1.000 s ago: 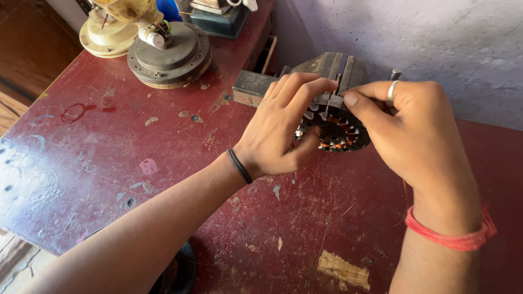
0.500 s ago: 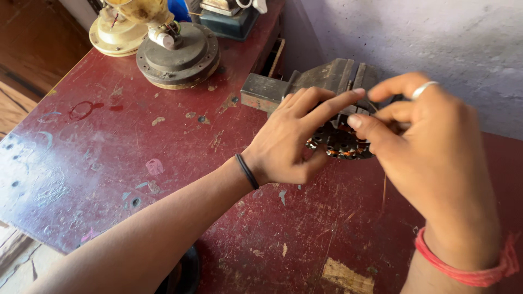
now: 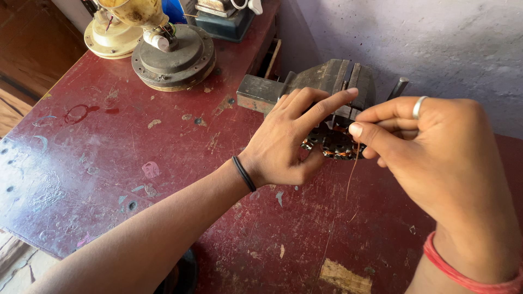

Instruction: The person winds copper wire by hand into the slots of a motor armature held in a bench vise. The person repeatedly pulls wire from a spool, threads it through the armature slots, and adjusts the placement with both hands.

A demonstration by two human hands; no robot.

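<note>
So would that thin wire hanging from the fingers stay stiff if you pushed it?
Probably not. The copper wire looks hair-thin and droops in a slight curve below the right hand, so it would likely bend easily. It seems very light, and might kink or snap if tugged hard.
</note>
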